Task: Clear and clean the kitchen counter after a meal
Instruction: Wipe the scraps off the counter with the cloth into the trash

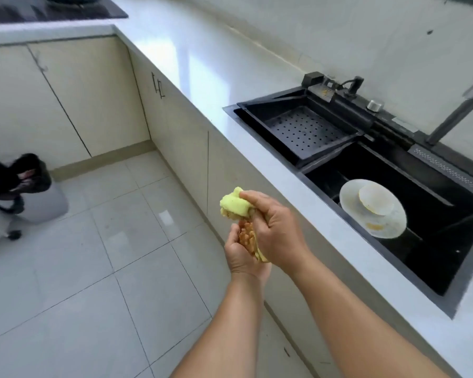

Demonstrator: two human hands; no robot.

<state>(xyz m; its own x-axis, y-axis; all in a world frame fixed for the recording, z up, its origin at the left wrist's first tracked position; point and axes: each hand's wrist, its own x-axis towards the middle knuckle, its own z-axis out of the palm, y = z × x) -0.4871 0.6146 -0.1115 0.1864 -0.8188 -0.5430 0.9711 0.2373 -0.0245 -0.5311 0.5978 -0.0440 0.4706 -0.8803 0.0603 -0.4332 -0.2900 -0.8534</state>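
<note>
My right hand [277, 227] is closed around a yellow-green cloth [234, 203], bunched up over the floor just off the counter's front edge. My left hand [242, 255] is cupped under it and holds orange-brown food scraps [247, 236] in its palm, touching the cloth's lower end. The white counter [257, 148] runs diagonally from the far left to the near right. In the black sink [393, 257] lie a dirty white plate [350, 211] and a small dish [376, 199] on top of it.
A black perforated drain tray [303, 129] fills the sink's far half, with the tap fittings [347, 91] behind it. A bin with a black bag [30, 184] stands on the tiled floor at the left. A black hob [52, 9] sits at the far corner.
</note>
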